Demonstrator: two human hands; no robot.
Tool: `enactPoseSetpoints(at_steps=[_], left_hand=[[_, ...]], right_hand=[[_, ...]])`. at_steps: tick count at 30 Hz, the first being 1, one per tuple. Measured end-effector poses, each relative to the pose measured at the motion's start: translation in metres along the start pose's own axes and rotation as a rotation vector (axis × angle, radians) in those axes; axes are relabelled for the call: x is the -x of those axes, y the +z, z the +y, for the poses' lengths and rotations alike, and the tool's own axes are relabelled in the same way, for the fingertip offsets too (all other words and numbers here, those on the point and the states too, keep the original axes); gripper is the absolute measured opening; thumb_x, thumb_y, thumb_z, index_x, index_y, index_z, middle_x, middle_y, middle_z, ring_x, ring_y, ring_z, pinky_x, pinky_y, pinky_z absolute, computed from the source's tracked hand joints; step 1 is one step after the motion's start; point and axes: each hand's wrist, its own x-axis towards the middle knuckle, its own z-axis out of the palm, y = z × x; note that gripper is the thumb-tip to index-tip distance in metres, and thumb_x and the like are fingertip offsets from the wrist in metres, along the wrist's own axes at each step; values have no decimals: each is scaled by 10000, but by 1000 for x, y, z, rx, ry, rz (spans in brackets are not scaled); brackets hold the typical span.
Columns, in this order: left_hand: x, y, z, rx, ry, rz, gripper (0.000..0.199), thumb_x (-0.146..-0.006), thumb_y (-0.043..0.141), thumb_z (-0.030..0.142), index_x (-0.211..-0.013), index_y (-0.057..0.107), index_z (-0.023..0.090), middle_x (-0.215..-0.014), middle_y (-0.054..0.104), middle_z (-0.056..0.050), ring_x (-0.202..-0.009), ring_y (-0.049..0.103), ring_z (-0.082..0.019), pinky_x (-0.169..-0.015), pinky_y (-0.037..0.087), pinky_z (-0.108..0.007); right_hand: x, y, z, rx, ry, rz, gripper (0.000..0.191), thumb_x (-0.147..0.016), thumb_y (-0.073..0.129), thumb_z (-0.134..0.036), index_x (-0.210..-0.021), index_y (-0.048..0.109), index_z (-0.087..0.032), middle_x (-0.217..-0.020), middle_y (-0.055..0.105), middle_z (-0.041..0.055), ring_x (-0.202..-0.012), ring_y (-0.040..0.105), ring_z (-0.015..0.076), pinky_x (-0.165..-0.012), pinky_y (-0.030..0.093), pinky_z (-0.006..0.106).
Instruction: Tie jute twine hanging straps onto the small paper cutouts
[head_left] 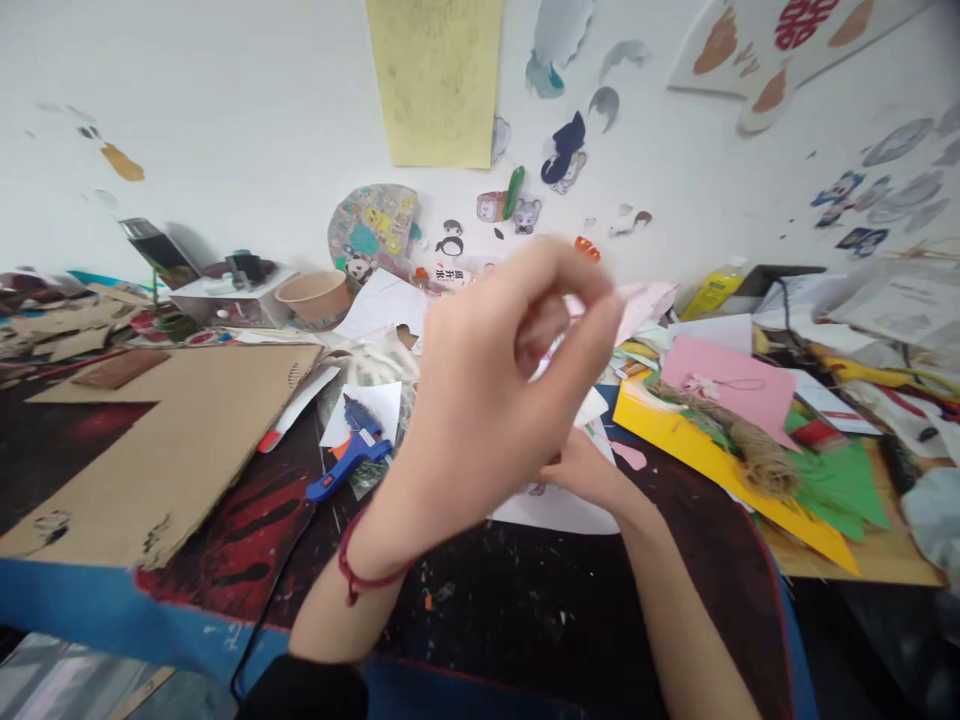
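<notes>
My left hand [480, 400] is raised close to the camera, smeared by motion, with a dark red cord bracelet at its wrist. Its thumb and index finger meet in a pinch; I cannot make out what is between them. Pale pink material [646, 305] shows just past the fingertips, held or lying behind. Lower and farther off, my right hand [589, 468] rests over a white sheet of paper [570, 512] on the dark table. The left hand hides most of its fingers.
To the left lie a blue glue gun [352, 458] with its cord and a large piece of cardboard [187, 440]. On the right are yellow paper [697, 450], a roll of twine [769, 465] and pink paper [739, 385]. A round bowl [313, 300] stands by the wall.
</notes>
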Motion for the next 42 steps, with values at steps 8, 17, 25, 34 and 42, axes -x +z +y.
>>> enactPoseSetpoints(at_steps=[8,17,25,34,42], left_hand=[[103,56,-83,-202,-127,47,85,-917,616,174,-850,656,207,-608,543,33,-528,485,-106,-500,385,-254],[118,89,-112,-349,-28,56,75,-887,629,123,-875,639,197,-661,642,16,-551,569,-111,-524,458,-250],[119,95,-120,-390,-79,29,78,-885,620,131,-840,622,195,-628,604,18,-541,516,-109,-518,398,-265],[122,98,-124,-378,-43,20,64,-883,653,94,-839,652,141,-669,638,19,-562,500,-74,-552,398,-224],[121,98,-124,-379,-47,17,64,-886,649,99,-832,658,133,-657,615,26,-553,453,-70,-541,376,-226]], right_hand=[[13,44,2,-871,6,658,393,-713,855,-441,-869,570,-219,-718,697,-29,-607,655,144,-633,537,278],[12,51,20,-688,151,681,377,-717,854,-439,-989,735,-205,-878,797,68,-813,764,245,-705,631,341],[16,56,21,-479,137,781,281,-778,817,-389,-997,757,-224,-932,803,65,-786,771,231,-683,647,331],[17,58,20,-385,42,863,171,-804,804,-326,-943,771,-232,-880,805,24,-753,775,175,-661,645,234],[16,57,20,-357,11,866,147,-803,808,-267,-946,774,-259,-872,805,-12,-768,773,132,-689,631,167]])
